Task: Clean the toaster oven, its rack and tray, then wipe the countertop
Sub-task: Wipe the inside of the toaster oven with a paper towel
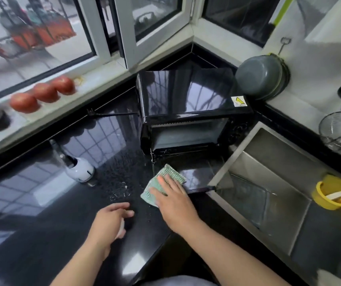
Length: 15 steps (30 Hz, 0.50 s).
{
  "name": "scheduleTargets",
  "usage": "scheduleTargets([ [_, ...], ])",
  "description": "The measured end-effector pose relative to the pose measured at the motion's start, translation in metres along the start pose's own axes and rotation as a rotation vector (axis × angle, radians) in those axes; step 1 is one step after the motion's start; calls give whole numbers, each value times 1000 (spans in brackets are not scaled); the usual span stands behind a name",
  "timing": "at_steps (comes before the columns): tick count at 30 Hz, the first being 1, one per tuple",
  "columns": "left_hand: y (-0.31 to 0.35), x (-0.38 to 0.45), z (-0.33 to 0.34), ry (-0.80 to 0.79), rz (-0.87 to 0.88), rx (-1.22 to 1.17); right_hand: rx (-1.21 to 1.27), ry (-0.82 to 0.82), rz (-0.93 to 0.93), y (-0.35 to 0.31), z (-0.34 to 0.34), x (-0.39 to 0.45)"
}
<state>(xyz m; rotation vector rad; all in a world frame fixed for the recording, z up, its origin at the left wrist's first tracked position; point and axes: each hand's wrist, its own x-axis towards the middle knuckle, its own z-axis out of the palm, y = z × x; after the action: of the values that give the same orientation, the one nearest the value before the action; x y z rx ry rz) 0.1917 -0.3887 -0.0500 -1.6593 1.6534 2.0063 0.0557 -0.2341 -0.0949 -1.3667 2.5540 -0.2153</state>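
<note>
A dark glossy counter (41, 203) wraps the window corner, the sink (279, 203) at right. The toaster oven (190, 93) sits at frame centre with its door (196, 172) dropped open toward me. I judge the door is being wiped: the green cloth (155, 182) overlaps its left edge, under my right hand (175, 201), fingers (161, 179) straight, pressing flat. My left hand (107, 221) hovers lower left, fingers loosely curled, holding nothing that I can make out.

Daylight enters via windows (41, 34) at upper left, w/ grid-pattern glare on glossy black countertop (95, 141) and toaster oven (190, 93) top; wide-angle bowing at edges; motion blur softens left hand (109, 221) and tomatoes (43, 92).
</note>
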Motion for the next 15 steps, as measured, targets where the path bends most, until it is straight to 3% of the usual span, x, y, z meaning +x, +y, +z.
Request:
scheduleTargets([
  [6, -5, -17, -71, 61, -12, -136, 88, 105, 42, 71, -8, -57],
  [9, -8, -28, -88, 54, -42, -178, 246, 185, 356, 80, -26, -63],
  [11, -12, -29, -93, 42, -62, -193, 403, 258, 466, 58, -38, -53],
  [15, -19, -29, -101, 53, -178, -364, 467, 341, 161, -37, -42, 15],
])
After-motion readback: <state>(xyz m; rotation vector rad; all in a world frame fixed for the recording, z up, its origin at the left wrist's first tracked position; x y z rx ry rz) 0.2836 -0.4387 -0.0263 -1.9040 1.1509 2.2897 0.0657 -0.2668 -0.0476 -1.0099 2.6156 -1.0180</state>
